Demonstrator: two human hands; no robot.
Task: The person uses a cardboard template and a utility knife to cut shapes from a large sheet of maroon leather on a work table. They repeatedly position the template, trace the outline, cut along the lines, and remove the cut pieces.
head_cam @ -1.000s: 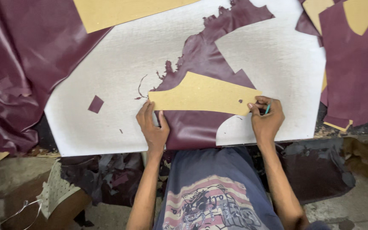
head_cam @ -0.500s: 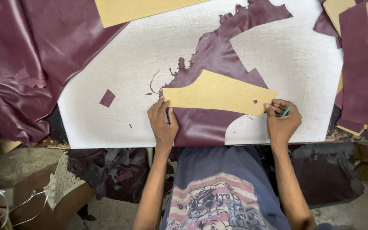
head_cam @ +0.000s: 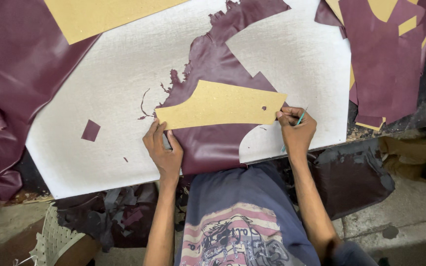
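Two hands work at the near edge of the white cutting board. Since a second ago the head view has slid, so the tan cardboard pattern sits further right in frame; it lies as before on the maroon leather piece. Left hand presses flat, fingers spread, on the pattern's left end. Right hand is closed around a thin teal tool at the pattern's right end. More tan card lies top left.
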